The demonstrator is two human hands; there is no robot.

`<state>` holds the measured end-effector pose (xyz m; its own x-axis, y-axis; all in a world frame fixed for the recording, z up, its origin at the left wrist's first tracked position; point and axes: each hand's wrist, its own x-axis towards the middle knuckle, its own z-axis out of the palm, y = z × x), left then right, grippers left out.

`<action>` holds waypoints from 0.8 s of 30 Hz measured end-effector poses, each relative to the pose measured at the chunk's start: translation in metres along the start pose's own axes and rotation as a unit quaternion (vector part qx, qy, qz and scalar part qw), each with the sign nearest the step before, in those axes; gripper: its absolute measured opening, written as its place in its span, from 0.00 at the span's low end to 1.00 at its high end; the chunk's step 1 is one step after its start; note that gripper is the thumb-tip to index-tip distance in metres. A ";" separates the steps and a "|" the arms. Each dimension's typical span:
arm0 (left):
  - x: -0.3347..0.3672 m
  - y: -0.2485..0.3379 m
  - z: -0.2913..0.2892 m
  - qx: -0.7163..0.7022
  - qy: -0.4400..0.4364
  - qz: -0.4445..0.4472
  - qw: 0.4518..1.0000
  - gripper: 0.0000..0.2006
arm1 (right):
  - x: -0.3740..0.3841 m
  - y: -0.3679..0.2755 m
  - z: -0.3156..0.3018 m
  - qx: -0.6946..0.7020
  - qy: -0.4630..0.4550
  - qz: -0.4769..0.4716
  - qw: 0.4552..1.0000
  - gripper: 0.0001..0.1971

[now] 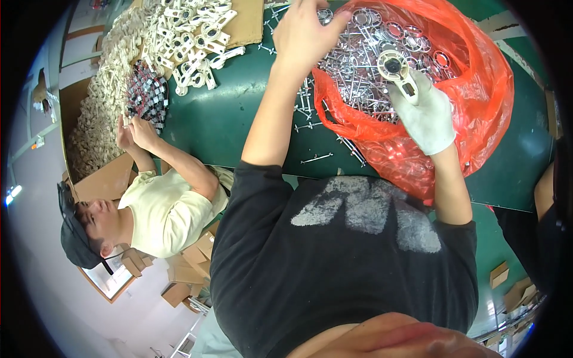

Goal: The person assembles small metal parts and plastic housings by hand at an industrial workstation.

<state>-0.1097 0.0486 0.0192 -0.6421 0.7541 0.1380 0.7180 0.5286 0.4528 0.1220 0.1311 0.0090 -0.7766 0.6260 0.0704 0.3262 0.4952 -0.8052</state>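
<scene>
My right hand (425, 113), in a pale glove, is closed on a cream plastic handle piece (407, 87) with a ring-shaped head and a dark round centre. It holds this piece above an open red plastic bag (483, 95). Inside the bag lies a heap of shiny metal pins (358, 83) and round metal ring pieces (412, 42). My bare left hand (307, 36) is over the bag's far left side, its thumb apart from the fingers beside a ring piece (325, 16). The upper frame edge cuts off some fingertips.
Loose metal pins (316, 158) lie on the green table (233, 113) left of the bag. Cream plastic pieces (200, 42) and a large heap of them (95, 125) are farther left, by dark small parts (146, 98). A co-worker (170, 209) works there; another person's arm (544, 188) shows right.
</scene>
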 end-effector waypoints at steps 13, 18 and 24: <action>0.010 -0.018 0.002 -0.035 -0.027 -0.001 0.999 0.14 | 0.003 -0.014 -0.009 -0.003 -0.072 0.043 0.996 0.14; 0.012 -0.008 0.014 0.067 0.057 -0.035 0.995 0.26 | 0.004 -0.017 -0.008 -0.009 -0.087 0.053 0.995 0.15; 0.022 -0.009 0.016 0.078 -0.002 0.050 0.996 0.23 | 0.003 -0.016 -0.009 -0.014 -0.083 0.046 0.995 0.15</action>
<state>-0.1262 0.0672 0.0038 -0.5641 0.8074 0.1729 0.8118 0.5042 0.2944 0.1193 0.1307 0.0277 -0.8206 0.5622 -0.1025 0.4128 0.4593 -0.7865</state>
